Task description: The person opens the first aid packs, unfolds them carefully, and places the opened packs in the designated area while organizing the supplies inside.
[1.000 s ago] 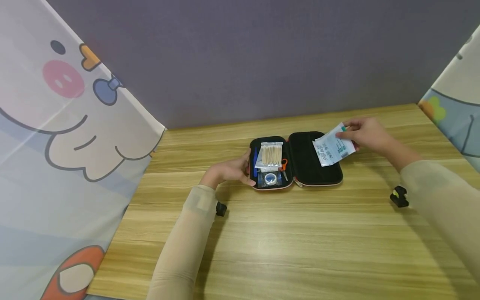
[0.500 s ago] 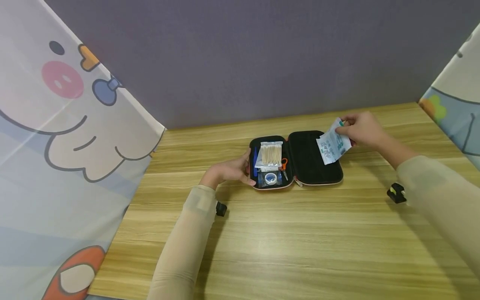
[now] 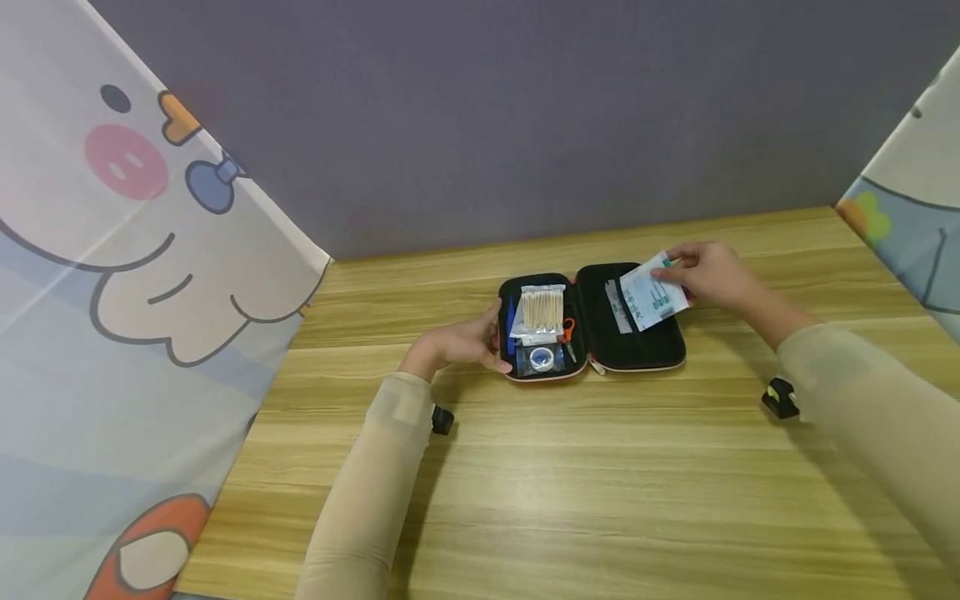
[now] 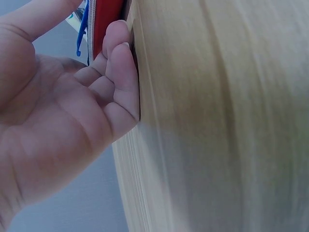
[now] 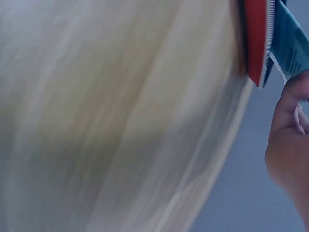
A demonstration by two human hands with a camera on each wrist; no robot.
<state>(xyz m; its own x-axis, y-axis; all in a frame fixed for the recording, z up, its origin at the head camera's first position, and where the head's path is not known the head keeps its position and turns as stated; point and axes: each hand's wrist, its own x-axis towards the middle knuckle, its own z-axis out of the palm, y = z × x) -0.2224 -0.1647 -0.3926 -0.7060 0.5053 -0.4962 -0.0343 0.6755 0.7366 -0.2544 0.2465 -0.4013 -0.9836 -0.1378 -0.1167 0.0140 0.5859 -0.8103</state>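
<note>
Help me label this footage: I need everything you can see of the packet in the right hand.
The packet is thin and roughly rectangular, whitish with green and dark print too small to read; it looks like paper or thin plastic. The right hand pinches it by its upper right edge. It slants over the right half of the open case; whether they touch is unclear.

A grey panel point(image 3: 540, 125) backs the wooden table point(image 3: 585, 467); cartoon-printed cloth point(image 3: 82, 333) flanks it.
</note>
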